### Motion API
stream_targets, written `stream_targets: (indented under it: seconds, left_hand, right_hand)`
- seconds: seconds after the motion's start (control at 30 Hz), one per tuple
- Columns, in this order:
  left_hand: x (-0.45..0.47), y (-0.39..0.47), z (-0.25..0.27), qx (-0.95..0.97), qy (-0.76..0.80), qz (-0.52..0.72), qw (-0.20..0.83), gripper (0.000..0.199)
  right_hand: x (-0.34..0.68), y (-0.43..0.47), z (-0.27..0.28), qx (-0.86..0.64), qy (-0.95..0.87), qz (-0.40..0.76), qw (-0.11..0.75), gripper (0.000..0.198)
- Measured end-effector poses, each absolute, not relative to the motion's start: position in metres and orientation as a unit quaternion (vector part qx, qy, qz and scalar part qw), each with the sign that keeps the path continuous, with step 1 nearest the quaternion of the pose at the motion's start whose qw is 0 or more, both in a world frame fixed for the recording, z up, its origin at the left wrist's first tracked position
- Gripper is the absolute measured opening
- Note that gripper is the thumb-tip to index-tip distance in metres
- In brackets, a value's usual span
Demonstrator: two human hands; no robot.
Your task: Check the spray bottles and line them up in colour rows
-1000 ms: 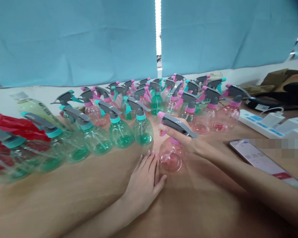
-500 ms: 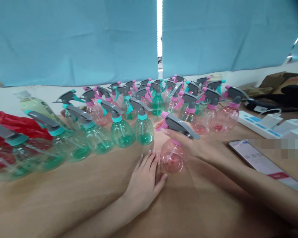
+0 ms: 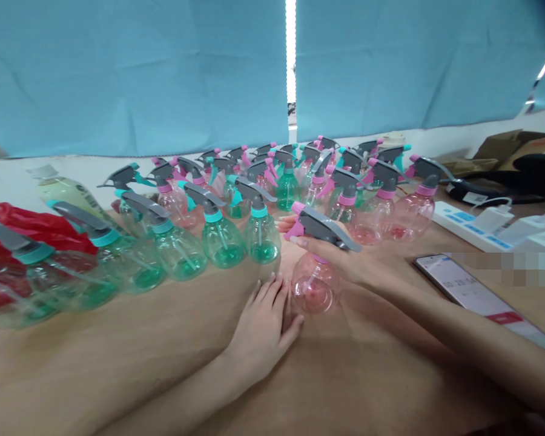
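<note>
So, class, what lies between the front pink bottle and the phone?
In the head view, the right forearm crosses between the front pink bottle and the phone.

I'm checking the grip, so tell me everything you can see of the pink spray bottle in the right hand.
The pink spray bottle has a round, see-through body that looks like plastic. Its grey head has a pink nozzle and trigger, above a pink collar. It appears to stand upright on the table, nearer than the other pink bottles. The right hand wraps it just under the head. The left hand lies close beside it; whether they touch is unclear.
</note>
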State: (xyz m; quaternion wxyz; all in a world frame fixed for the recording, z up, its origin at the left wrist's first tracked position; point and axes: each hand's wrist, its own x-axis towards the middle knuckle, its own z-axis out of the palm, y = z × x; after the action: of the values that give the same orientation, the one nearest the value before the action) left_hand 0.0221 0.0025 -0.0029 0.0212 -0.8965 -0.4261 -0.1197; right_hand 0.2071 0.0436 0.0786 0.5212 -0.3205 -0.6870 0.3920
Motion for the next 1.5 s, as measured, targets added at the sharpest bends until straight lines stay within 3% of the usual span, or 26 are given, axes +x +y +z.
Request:
stream_targets:
  seconds: [0.4,0.7,0.9,1.27,1.5]
  left_hand:
    - [0.022,0.002,-0.002,-0.895,-0.428,-0.123,0.006,0.047]
    - [0.023,0.001,-0.001,-0.894,-0.434,-0.116,0.001,0.048]
    - [0.023,0.001,-0.001,-0.894,-0.427,-0.134,-0.001,0.045]
    - [0.023,0.002,-0.002,-0.896,-0.432,-0.103,0.012,0.049]
    - [0.023,0.001,-0.001,-0.896,-0.430,-0.112,0.017,0.048]
  right_hand:
    - [0.209,0.051,0.070,-0.267,-0.686,0.420,0.531,0.032]
    - [0.211,0.055,0.066,-0.264,-0.698,0.407,0.527,0.019]
    - [0.211,0.057,0.065,-0.251,-0.706,0.405,0.524,0.024]
    - [0.211,0.052,0.072,-0.285,-0.709,0.386,0.517,0.013]
    - [0.211,0.052,0.072,-0.313,-0.718,0.349,0.514,0.019]
